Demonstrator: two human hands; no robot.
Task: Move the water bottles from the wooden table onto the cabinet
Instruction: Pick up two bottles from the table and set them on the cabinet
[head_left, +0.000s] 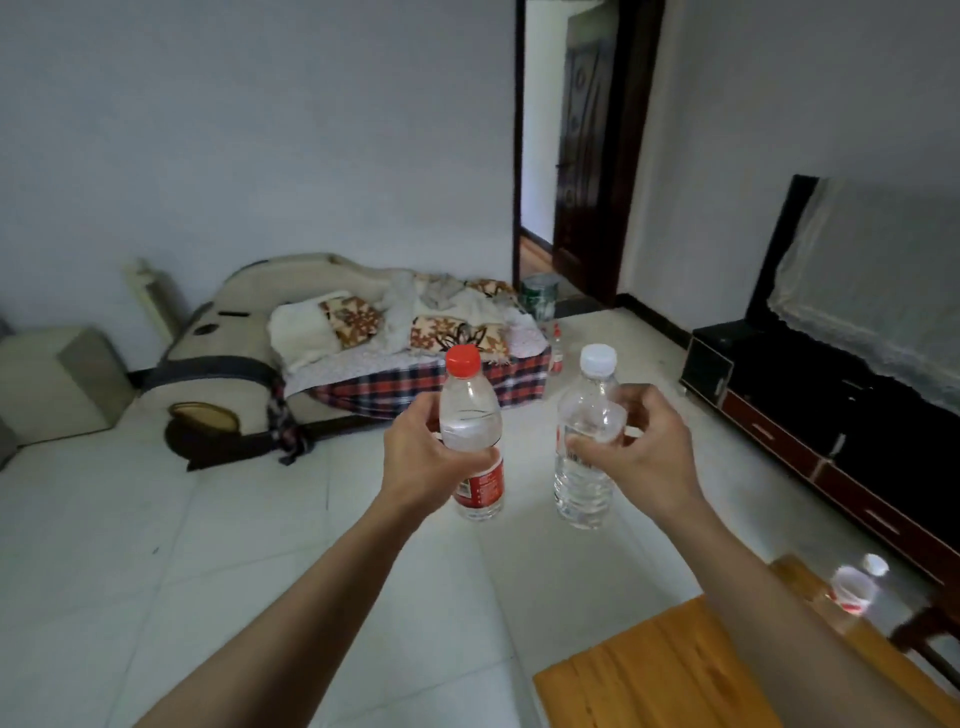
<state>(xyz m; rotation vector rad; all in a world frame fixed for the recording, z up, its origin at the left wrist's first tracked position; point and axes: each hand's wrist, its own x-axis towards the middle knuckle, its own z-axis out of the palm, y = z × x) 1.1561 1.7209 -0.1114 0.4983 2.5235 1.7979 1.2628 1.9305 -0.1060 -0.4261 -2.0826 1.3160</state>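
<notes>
Red caps one of the two water bottles the person holds out in front, both carried upright in the air over the pale tiled floor (156, 545). The left hand (421, 457) is wrapped around the middle of the red-capped bottle (471, 415), fingers closed just above its red label. The right hand (641, 449) grips the white-capped bottle (587, 415) around its upper body, thumb and fingers pressed against the clear plastic. The two bottles are near each other but not touching.

At the bottom right corner stands the wooden table (660, 670); near its far edge sits another bottle (852, 590), blurred, with a white cap and a red band. Along the right wall runs the dark cabinet (779, 415), with reddish drawer fronts and a cloth-draped television (872, 280) on top. Across the room is a sofa bed (363, 353) heaped with patterned cushions and a plaid cover. One more small bottle (557, 351) stands on the floor beside its far end, near the open doorway (540, 156).
</notes>
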